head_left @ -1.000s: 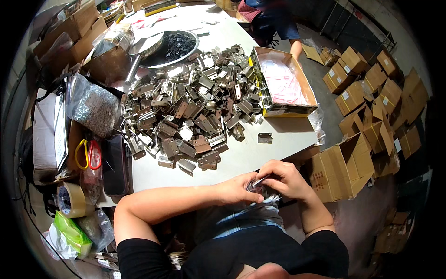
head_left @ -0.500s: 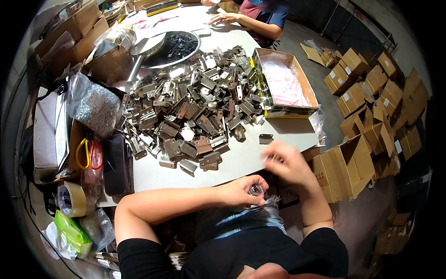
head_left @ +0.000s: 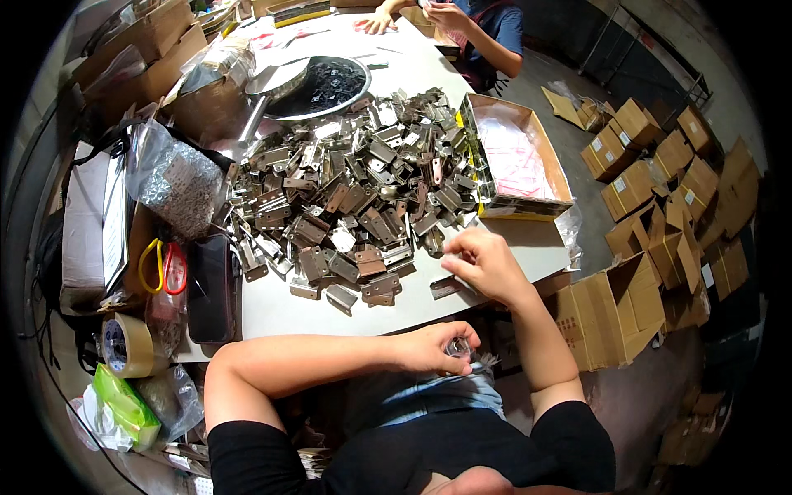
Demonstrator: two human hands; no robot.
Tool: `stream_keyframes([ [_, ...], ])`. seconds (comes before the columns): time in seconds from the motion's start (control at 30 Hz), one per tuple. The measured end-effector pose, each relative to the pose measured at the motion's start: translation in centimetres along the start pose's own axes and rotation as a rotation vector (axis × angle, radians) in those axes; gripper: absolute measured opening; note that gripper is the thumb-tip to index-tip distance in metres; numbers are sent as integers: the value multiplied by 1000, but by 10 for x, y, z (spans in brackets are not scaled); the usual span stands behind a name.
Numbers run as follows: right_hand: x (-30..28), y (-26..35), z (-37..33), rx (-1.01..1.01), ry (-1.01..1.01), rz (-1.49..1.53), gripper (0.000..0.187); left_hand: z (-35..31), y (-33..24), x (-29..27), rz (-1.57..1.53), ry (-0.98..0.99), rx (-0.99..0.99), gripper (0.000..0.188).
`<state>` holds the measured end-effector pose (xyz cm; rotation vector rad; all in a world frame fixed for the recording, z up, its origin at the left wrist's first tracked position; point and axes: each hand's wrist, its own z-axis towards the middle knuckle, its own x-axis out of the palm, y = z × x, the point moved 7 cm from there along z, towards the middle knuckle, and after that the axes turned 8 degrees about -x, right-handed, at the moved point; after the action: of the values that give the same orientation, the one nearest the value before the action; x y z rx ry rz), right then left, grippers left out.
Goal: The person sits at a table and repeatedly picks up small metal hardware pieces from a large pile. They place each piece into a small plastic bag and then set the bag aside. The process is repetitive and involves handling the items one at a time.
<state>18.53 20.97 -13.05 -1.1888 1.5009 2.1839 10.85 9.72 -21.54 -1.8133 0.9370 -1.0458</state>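
Observation:
In my left hand (head_left: 429, 348), held low in front of my body, is a small clear plastic piece (head_left: 458, 347) with a round open end, gripped between thumb and curled fingers. I cannot tell if it is a bag or a cup. My right hand (head_left: 485, 262) is over the table's front right part, fingers curled and thumb drawn in; what they hold, if anything, is hidden. Just below its fingertips a metal bracket (head_left: 446, 286) lies on the white tabletop (head_left: 375, 318). Left of that hand spreads a big heap of metal brackets (head_left: 346, 206).
An open box (head_left: 528, 194) with pink-and-white slips stands right of the heap. Behind it sits a metal bowl (head_left: 363, 87) of dark pieces. A phone (head_left: 210, 289), scissors (head_left: 175, 268) and tape (head_left: 128, 346) lie left. A co-worker's hand (head_left: 375, 22) rests at the far end; cartons (head_left: 606, 309) stand right.
My right hand has moved left and a little forward. A bracket now lies below its fingers, nearer me than the lone one seen before. My left hand keeps its hold on the clear plastic piece.

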Motion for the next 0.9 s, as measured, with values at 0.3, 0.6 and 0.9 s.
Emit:
stream_keyframes([
  [0.3,6,9,25,-351,-53,-251,25,1,2,-3,-5,-6,-9,45],
  [0.6,-3,-27,-19,127,-176,482,15,0,4,-2,-28,-14,-35,45],
  [0.9,11,-3,-26,-50,-67,-70,17,-1,5,-1,-159,-10,-112,44],
])
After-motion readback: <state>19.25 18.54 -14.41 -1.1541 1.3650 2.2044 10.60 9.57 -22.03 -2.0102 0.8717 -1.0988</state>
